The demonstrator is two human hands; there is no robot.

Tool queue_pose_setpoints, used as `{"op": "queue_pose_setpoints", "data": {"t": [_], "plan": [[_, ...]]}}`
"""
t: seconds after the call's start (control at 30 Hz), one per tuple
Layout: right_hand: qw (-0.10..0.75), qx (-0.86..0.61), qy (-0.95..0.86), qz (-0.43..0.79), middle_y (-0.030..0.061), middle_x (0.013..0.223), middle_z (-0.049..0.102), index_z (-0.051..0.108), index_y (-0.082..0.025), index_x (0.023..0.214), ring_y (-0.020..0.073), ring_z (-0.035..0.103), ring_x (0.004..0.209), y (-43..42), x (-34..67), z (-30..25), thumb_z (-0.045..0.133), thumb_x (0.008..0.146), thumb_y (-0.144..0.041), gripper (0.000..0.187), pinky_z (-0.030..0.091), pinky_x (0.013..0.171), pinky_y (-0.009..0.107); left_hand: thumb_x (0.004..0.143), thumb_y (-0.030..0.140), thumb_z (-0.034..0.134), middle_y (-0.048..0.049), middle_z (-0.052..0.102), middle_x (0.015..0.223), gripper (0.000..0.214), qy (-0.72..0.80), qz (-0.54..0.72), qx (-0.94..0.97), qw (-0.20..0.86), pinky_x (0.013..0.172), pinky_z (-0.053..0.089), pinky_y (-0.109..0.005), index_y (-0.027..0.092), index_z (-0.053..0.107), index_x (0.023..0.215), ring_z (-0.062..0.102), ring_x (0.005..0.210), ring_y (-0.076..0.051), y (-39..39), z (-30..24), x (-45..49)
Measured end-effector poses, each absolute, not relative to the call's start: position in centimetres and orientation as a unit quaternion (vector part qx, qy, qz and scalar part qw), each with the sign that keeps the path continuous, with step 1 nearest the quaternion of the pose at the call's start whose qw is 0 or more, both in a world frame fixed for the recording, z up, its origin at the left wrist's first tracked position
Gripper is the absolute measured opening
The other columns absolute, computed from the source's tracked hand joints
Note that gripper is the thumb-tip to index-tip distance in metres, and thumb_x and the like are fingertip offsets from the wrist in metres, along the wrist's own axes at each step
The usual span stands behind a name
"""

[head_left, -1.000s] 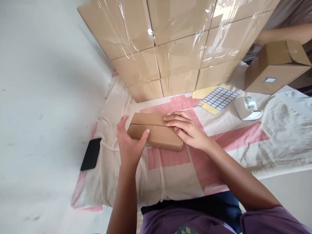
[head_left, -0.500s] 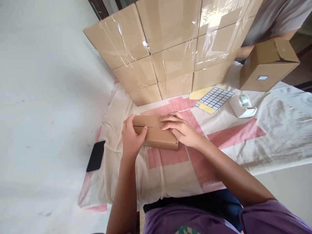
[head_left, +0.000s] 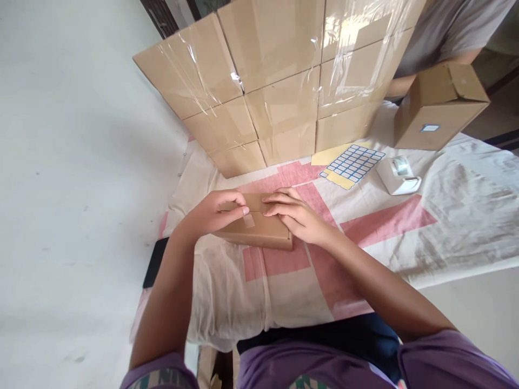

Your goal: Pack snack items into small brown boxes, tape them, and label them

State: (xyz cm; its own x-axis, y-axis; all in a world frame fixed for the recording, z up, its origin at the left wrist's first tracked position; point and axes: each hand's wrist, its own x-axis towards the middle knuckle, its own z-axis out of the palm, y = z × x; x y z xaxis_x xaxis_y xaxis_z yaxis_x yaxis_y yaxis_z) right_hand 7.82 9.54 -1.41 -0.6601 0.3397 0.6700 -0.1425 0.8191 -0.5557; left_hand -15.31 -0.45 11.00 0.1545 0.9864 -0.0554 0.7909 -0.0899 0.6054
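A small flat cardboard box [head_left: 263, 232] lies on the cloth-covered table in front of me, its top flaps meeting along a seam. My left hand [head_left: 214, 212] is over the left part of the box, thumb and forefinger pinched on a short strip of clear tape [head_left: 248, 220] at the seam. The strip's lower end lies against the near flap. My right hand [head_left: 298, 216] rests on the right part of the top with its fingers stretched across the seam.
Taped cardboard boxes [head_left: 284, 108] are stacked behind. To the right lie a sheet of blue-edged labels [head_left: 352, 165] and a white tape dispenser [head_left: 399, 175]. A person [head_left: 450, 32] stands beside a labelled carton [head_left: 425, 119]. A black phone [head_left: 155, 263] lies left, partly behind my forearm.
My left hand has left the box's left end and moved right over the seam, where it pinches a tape strip. My right hand stays on the box.
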Motion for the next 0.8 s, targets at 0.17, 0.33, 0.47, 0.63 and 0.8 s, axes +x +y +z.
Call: {"op": "queue_pose_setpoints", "data": {"t": [0.17,0.33,0.47,0.63,0.8], "plan": [[0.409,-0.058,-0.861,0.298,0.0073,0.138,0.067,0.072,-0.023,0.112,0.0282,0.048,0.127,9.5,7.9,-1.4,0.045,0.105,-0.017,0.028,0.045,0.11,0.052,0.093,0.046,0.064,0.0014,0.072,0.089,0.025,0.613,0.075,0.722,0.313,0.076,0.043,-0.029,0.023,0.066,0.083,0.061,0.085,-0.017,1.9,11.9,-15.6],[0.408,-0.058,-0.862,0.296,0.0075,0.139,0.066,0.072,-0.023,0.113,0.028,0.047,0.131,9.6,7.9,-1.5,0.045,0.105,-0.018,0.028,0.044,0.112,0.051,0.088,0.047,0.068,0.0005,0.07,0.091,0.023,0.602,0.029,0.728,0.325,0.077,0.045,-0.029,0.024,0.068,0.086,0.062,0.087,-0.017,3.4,11.7,-16.2],[0.402,-0.062,-0.865,0.295,0.0083,0.139,0.066,0.072,-0.023,0.112,0.028,0.047,0.132,9.6,8.0,-1.4,0.043,0.105,-0.019,0.03,0.043,0.113,0.052,0.086,0.049,0.069,0.0011,0.066,0.084,0.024,0.607,0.01,0.73,0.315,0.072,0.044,-0.029,0.024,0.067,0.084,0.059,0.079,-0.016,3.9,11.0,-16.2],[0.408,-0.056,-0.862,0.295,0.0081,0.137,0.067,0.072,-0.023,0.112,0.0281,0.047,0.13,9.6,7.8,-1.5,0.044,0.105,-0.019,0.029,0.044,0.112,0.052,0.08,0.052,0.073,0.0014,0.065,0.08,0.028,0.626,0.005,0.72,0.3,0.067,0.043,-0.028,0.025,0.068,0.082,0.058,0.076,-0.016,4.0,11.0,-16.0],[0.418,-0.058,-0.856,0.298,0.0074,0.136,0.068,0.072,-0.024,0.111,0.028,0.048,0.129,9.5,7.7,-1.8,0.044,0.105,-0.021,0.03,0.044,0.112,0.053,0.075,0.055,0.075,0.0017,0.069,0.079,0.029,0.656,-0.021,0.705,0.269,0.06,0.04,-0.028,0.027,0.07,0.079,0.062,0.072,-0.017,4.1,11.5,-15.8]]}}
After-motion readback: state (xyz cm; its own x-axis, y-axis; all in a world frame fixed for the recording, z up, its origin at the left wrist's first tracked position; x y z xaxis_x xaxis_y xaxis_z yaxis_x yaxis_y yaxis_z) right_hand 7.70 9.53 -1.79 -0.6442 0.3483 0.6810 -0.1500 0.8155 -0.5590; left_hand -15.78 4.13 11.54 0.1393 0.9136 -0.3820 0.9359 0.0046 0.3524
